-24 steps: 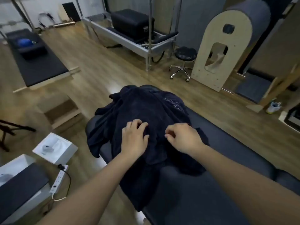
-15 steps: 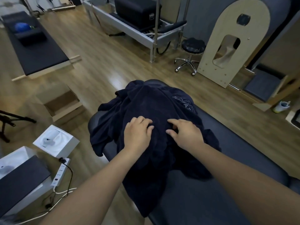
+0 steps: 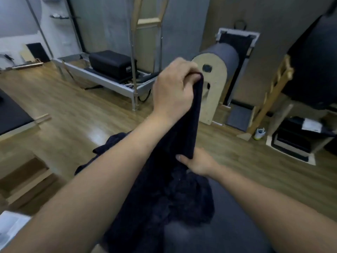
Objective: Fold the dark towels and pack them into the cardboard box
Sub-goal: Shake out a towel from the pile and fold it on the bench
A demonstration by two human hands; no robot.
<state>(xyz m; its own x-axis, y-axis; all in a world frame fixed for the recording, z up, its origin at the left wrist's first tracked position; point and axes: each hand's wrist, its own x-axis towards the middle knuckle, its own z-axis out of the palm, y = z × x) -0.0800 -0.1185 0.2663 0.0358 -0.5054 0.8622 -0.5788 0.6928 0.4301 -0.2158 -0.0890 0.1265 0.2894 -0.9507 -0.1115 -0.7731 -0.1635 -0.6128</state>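
Observation:
A dark navy towel (image 3: 189,128) hangs in the air from my left hand (image 3: 173,88), which grips its top edge high above the padded bench (image 3: 228,225). Lower down, my right hand (image 3: 197,162) holds the same hanging towel, thumb in front and fingers hidden behind the cloth. A crumpled heap of dark towels (image 3: 173,201) lies on the bench under both arms. The open cardboard box (image 3: 23,176) sits on the floor at the left.
A metal-framed reformer with a black box (image 3: 111,70) stands at the back. A wooden arched barrel (image 3: 217,84) is behind the raised towel. A white box (image 3: 9,227) lies at the lower left, with a shelf unit (image 3: 295,139) at the right.
Both hands lay on the towel heap on the bench earlier. Now my left hand has lifted one towel up by its edge and my right hand holds it lower down. The camera has tilted upward.

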